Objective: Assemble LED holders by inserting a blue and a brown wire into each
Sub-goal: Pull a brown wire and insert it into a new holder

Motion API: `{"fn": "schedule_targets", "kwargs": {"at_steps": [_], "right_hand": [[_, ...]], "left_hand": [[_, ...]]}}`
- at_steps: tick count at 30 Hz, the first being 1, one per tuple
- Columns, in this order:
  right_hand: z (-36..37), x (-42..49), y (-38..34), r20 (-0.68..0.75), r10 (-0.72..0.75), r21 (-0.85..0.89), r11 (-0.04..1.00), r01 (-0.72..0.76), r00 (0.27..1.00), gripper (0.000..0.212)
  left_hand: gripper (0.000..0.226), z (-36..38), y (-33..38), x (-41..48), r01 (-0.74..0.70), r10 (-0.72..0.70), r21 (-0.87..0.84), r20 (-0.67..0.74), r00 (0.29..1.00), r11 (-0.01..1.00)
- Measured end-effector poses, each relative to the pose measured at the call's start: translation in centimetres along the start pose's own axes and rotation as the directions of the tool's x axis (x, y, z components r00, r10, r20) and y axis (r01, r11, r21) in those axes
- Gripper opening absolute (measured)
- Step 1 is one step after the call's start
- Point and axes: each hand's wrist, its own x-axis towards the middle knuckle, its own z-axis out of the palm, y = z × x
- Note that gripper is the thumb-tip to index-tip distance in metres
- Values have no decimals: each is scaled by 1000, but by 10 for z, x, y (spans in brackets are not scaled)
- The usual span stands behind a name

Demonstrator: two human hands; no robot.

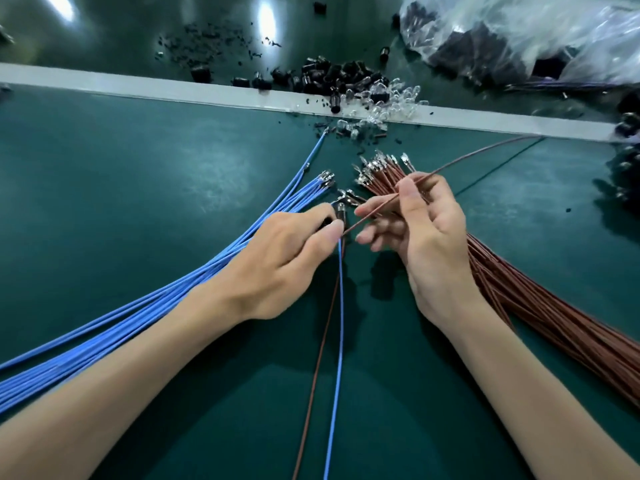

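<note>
Centre frame: left hand [277, 261] pinches a holder [340, 213] trailing 1 blue wire [341, 341]; right hand [426, 237] pinches a brown wire [374, 212] at it. Thick brown bundle [554, 323], right, awaits.

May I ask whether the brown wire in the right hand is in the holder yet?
Cannot tell: the brown wire runs up to the holder, but the left hand's thumb hides its tip.

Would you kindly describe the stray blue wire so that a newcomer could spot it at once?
Find the blue wire bundle fanned across the left of the green mat. One stray blue wire runs beyond the others' tips, ending near the white strip.
</note>
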Motion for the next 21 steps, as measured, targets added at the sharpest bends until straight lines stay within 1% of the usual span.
{"fn": "schedule_targets", "kwargs": {"at_steps": [1, 3, 5, 7, 10, 11, 15, 18, 21], "right_hand": [[0, -1, 0, 16, -19, -2, 1000, 19, 1000, 12], [-1, -2, 3, 60, -50, -43, 998, 53, 997, 15], [-2, -3, 5, 96, -71, -103, 991, 80, 993, 15], [-2, -2, 7, 76, -103, -108, 988, 111, 992, 13], [-4, 0, 7, -13, -149, -32, 988, 149, 989, 7], [-3, 0, 7, -20, -159, -24, 987, 159, 987, 6], [-1, 0, 7, 36, -181, -43, 982, 182, 983, 9], [-2, 0, 6, 40, -190, -48, 980, 192, 981, 8], [-2, -1, 5, 55, -204, -62, 976, 207, 977, 9]], "left_hand": [[33, 0, 0, 1, 0, 1, 37, -3, 1000, 999], [32, 2, 1, 2, -20, 21, 111, -12, 1000, 994], [34, 2, 2, 3, -22, 24, 137, -16, 1000, 990], [33, 2, 1, 3, -3, 8, 136, -32, 999, 991], [33, 3, 1, 4, 20, -13, 138, -52, 999, 990], [34, 4, 1, 4, 20, -12, 141, -54, 998, 990], [34, 6, -1, 4, 14, -6, 153, -49, 999, 988], [33, 7, -1, 5, 7, -1, 137, -46, 999, 991], [26, 8, -1, 5, -8, 13, 107, -49, 999, 994]]}}
